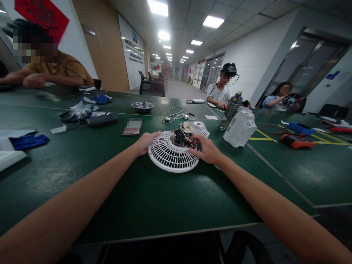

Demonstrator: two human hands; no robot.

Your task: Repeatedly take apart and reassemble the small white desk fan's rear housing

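Head view: at the near right of the metal bowl [142,106], a round white fan grille [172,160] lay motor-side up, long axis hard to tell; the left hand [147,141] pinched its rim, the right hand [208,148] clasped the motor assembly [182,138]

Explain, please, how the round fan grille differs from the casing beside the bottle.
The fan grille is round and open-barred; the casing is blocky, with mostly solid walls. The left hand holds the fan grille at its edge, while no hand touches the casing. Both are white.
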